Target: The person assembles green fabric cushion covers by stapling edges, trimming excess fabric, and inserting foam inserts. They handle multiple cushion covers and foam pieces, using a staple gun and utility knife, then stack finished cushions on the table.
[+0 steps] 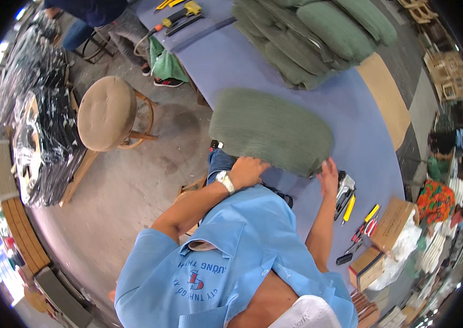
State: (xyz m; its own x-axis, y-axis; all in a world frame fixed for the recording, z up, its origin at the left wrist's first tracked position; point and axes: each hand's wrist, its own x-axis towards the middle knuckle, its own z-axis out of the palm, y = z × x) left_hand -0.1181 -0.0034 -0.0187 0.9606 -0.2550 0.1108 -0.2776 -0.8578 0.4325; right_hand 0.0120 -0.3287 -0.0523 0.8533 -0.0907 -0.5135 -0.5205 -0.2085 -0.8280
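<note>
A dark green fabric-covered cushion [272,131], long with rounded corners, lies on the blue-grey tabletop in front of me. My left hand [248,172], with a metal watch on its wrist, is closed at the cushion's near edge; some of its fingertips are hidden there. At the near right corner, my right hand [327,177] has thumb and fingers against the fabric, seemingly holding that corner. A staple gun [345,191] lies just right of my right hand, with a yellow-handled cutter [349,209] beside it.
Green cushions [319,38] are piled at the table's far side. A yellow-and-black tool [179,16] lies far left. Pliers [364,229] and a cardboard box [392,221] are on the right. A round padded stool [108,113] stands left on the floor; a person [92,13] is beyond it.
</note>
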